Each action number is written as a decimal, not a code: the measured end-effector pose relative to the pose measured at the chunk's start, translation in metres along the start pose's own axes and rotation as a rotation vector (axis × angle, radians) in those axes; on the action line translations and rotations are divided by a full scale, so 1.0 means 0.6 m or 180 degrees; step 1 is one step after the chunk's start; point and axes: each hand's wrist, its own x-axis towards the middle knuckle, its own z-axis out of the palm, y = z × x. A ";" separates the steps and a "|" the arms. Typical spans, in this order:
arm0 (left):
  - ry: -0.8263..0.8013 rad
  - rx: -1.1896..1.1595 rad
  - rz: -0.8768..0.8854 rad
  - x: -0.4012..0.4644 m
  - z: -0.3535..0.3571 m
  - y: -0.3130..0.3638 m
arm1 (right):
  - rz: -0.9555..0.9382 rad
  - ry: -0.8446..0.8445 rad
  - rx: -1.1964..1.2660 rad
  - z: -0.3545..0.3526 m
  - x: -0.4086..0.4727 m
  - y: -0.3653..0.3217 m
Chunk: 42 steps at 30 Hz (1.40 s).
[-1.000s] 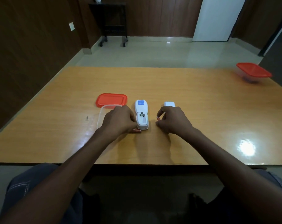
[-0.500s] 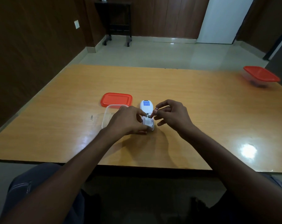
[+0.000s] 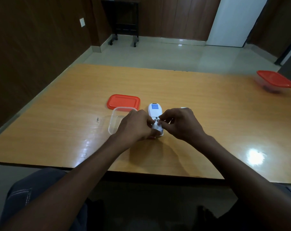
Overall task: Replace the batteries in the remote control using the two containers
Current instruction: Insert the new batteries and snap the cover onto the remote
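Both hands met over the remote (image 3: pixel 155 109) on the table (image 3: pixel 208 124): left hand (image 3: pixel 136 125) clamped its near end, right hand (image 3: pixel 179 125) pinched something small, likely a battery, over the bay. Seating it well meant pressing flat while the left braced.

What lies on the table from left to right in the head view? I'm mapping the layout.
Clear container → left hand → remote control → right hand → lidded container at the far right.

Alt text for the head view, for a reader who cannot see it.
Both hands, left hand and right hand, work at the open back of a white remote on a wooden table; an open clear container and red lid sit left.
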 end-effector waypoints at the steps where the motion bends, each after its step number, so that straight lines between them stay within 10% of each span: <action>1: -0.0006 0.0013 0.0004 -0.001 -0.001 0.001 | -0.0211 -0.0045 -0.0114 -0.001 0.000 -0.003; 11: -0.0096 -0.0047 -0.0011 -0.002 -0.007 0.002 | -0.0396 -0.0751 -0.0391 -0.008 0.007 -0.017; 19: -0.0037 0.0087 0.0021 0.001 -0.006 0.003 | 0.1586 -0.0795 0.0495 0.002 0.027 -0.011; 27: -0.0045 0.0102 0.0025 0.001 -0.005 -0.001 | 0.2208 -0.0925 0.1107 0.004 0.046 -0.010; 42: -0.0112 0.0086 0.0299 0.014 -0.031 -0.033 | 0.0138 -0.1424 -0.0389 0.011 -0.003 -0.045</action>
